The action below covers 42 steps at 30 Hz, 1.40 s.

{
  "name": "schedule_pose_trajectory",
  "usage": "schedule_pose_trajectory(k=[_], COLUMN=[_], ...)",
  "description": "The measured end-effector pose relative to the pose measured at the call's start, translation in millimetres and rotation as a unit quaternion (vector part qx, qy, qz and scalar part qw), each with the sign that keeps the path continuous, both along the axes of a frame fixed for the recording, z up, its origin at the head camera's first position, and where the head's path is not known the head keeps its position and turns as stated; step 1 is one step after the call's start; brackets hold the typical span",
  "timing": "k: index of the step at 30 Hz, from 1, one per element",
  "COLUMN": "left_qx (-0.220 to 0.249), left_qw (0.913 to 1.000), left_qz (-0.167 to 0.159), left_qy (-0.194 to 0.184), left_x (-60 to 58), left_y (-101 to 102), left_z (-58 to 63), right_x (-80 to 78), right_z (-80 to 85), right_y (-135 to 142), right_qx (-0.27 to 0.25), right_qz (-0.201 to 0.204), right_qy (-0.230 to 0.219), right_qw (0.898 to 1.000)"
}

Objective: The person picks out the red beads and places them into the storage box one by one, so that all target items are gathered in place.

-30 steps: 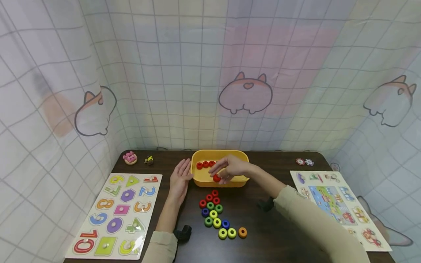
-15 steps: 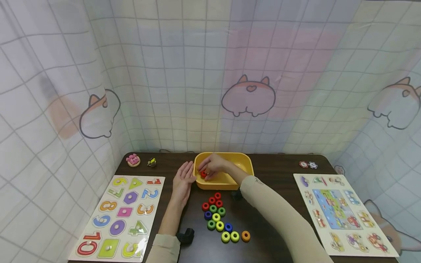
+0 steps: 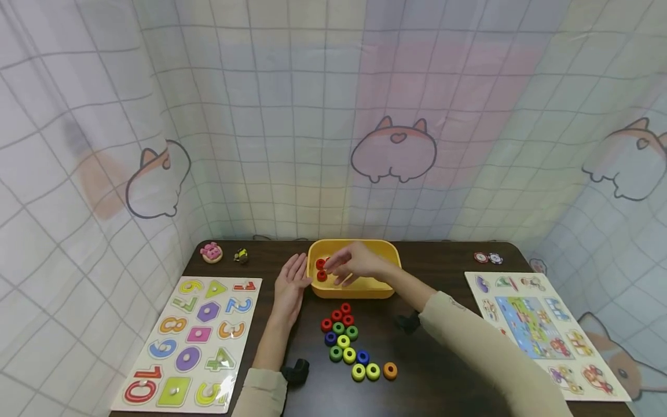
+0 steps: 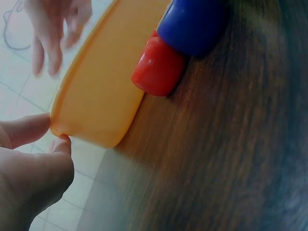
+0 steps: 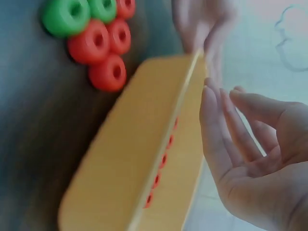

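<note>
A yellow tray-like box stands at the back of the table. My left hand lies along its left side with fingers extended; in the left wrist view its thumb and a finger touch the box corner. Over the box hovers my right hand, fingers loosely bent, holding nothing. Several red rings sit in the left part of the box, partly hidden by that hand; the right wrist view shows them in a row. In front lie several loose rings: red, green, blue, yellow and orange.
A number-and-shape puzzle board lies left, a picture puzzle board right. A pink toy and a bee figure are at the back left, two poker chips at the back right. A patterned curtain hangs behind.
My right hand carried a red ring to the left part of the box, let it go there in front of the others, and has drawn back to the right. The left hand stays by the box.
</note>
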State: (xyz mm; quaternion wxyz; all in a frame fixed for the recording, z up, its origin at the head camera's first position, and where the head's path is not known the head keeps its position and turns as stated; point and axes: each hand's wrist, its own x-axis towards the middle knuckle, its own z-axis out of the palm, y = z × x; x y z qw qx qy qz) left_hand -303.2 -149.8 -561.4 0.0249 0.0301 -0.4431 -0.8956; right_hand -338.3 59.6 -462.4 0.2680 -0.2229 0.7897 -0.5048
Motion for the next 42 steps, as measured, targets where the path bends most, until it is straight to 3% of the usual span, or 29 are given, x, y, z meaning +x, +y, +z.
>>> schedule_pose_trajectory(k=[3, 9, 15, 18, 22, 26, 31, 36, 42], left_qx=[-0.003, -0.007, -0.007, -0.008, -0.008, -0.008, -0.006, -0.004, -0.002], left_qw=[1.0, 0.9999, 0.9999, 0.9999, 0.9999, 0.9999, 0.9999, 1.0, 1.0], left_qz=[0.006, 0.012, 0.008, 0.007, 0.006, 0.005, 0.009, 0.007, 0.007], left_qy=[0.005, 0.006, -0.006, -0.007, -0.008, -0.007, -0.005, 0.003, 0.0], left_x=[-1.7, -2.9, -0.7, 0.2, 0.5, 0.5, -0.3, -0.8, 0.3], left_y=[-2, -7, -8, -7, -7, -6, -4, -1, 3], left_z=[1.8, 3.6, 0.9, -0.3, -1.4, -1.7, -0.9, 0.4, 1.4], right_x=[20.3, 43.0, 50.8, 52.1, 53.0, 52.4, 39.0, 6.4, -33.3], right_z=[-1.1, -28.3, -53.6, -59.3, -61.1, -49.4, -20.2, 0.9, -1.9], right_y=[10, 23, 27, 25, 23, 22, 17, 10, 1], right_qx=[0.008, 0.07, 0.088, 0.079, 0.07, 0.059, 0.028, 0.02, 0.038], right_qz=[0.016, 0.054, 0.059, 0.054, 0.046, 0.044, 0.056, 0.033, -0.031], right_qy=[0.011, 0.028, 0.054, 0.042, 0.018, 0.001, -0.029, -0.042, -0.059], right_qw=[1.0, 0.996, 0.993, 0.995, 0.996, 0.997, 0.998, 0.998, 0.997])
